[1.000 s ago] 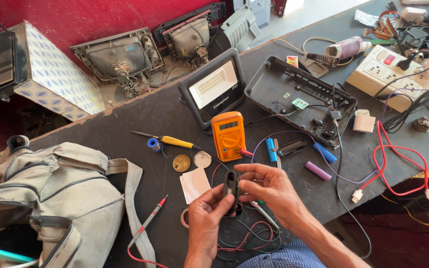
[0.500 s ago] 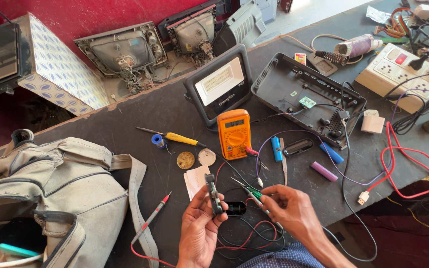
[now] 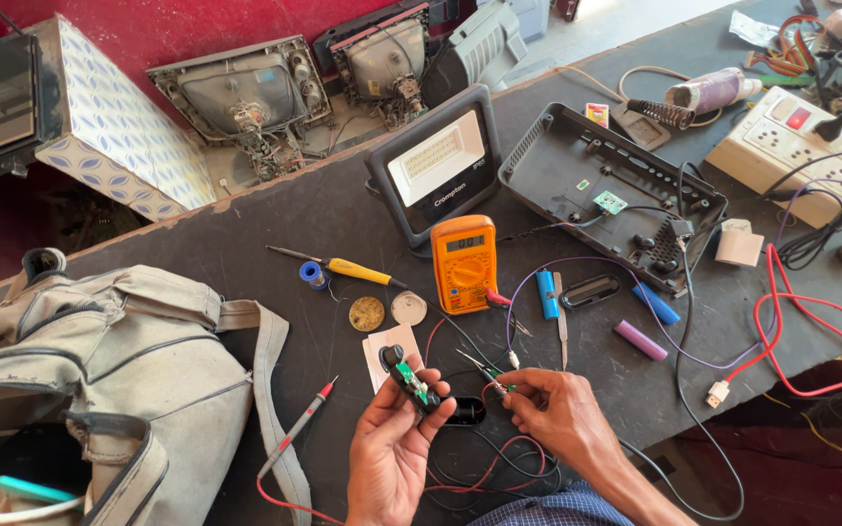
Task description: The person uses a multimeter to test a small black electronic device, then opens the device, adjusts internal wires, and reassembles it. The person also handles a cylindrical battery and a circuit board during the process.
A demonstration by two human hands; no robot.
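here the left hand (image 3: 392,448) grips a small circuit board (image 3: 409,382), long axis slanting up-left.

table (image 3: 275,219): matt dark, dusty | multimeter (image 3: 463,263): glossy orange plastic | bag (image 3: 99,360): rough grey cloth | circuit board (image 3: 409,382): green, bare

A grey bag (image 3: 99,370) lies at the near left, an orange multimeter (image 3: 464,263) sits mid-table with a floodlight (image 3: 436,166) behind it, and a white socket board (image 3: 796,146) stands far right
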